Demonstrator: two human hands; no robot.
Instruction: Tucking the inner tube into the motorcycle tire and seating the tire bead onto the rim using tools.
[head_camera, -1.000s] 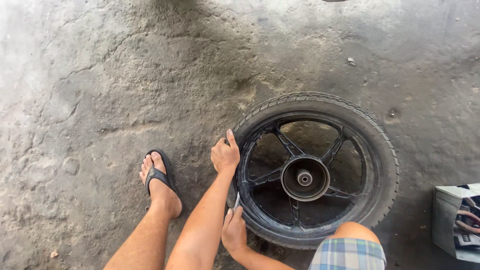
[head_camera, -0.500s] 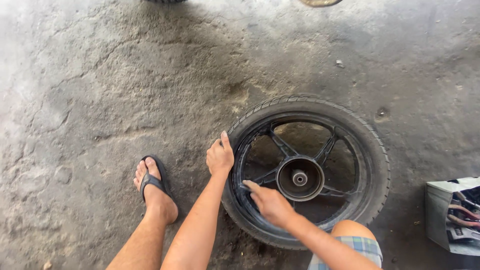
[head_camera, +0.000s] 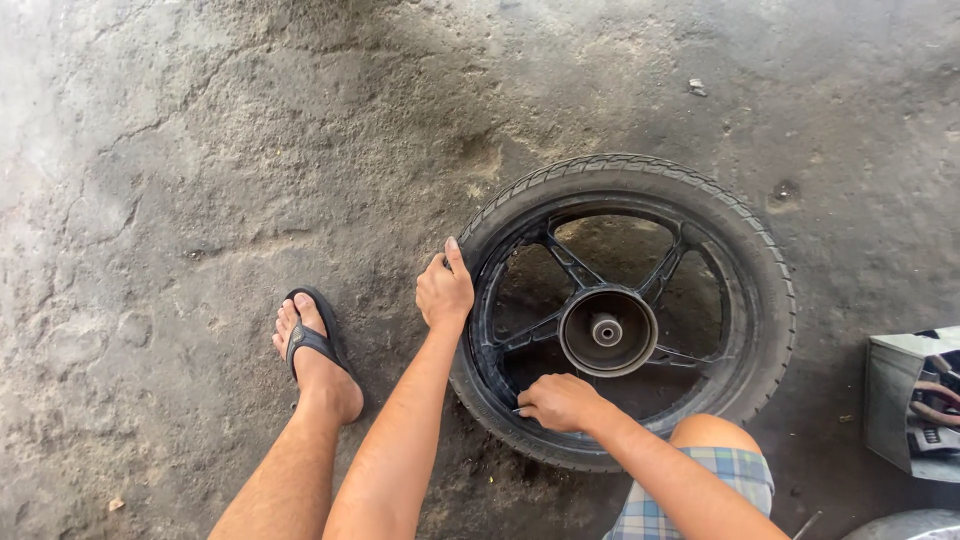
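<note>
head view: motorcycle wheel (head_camera: 625, 310) flat on concrete floor (head_camera: 200, 150) | left hand (head_camera: 444, 292) gripping tyre's left sidewall, fingers curled over it, thumb up | right hand (head_camera: 560, 402) fingers closed at lower inner rim edge, contents unclear | sandalled foot (head_camera: 312, 350) left of wheel

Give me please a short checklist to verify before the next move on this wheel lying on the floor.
1. Wheel lies flat on the concrete floor: ok.
2. Left hand rests on the tyre's left edge: ok.
3. Right hand is at the near inner rim; whether it holds a tool: cannot tell.
4. Hub and spokes are free of fingers: ok.
5. Left foot, in an open sandal, is apart from the tyre: ok.
6. Grey box at the right stands apart from the wheel: ok.
</note>
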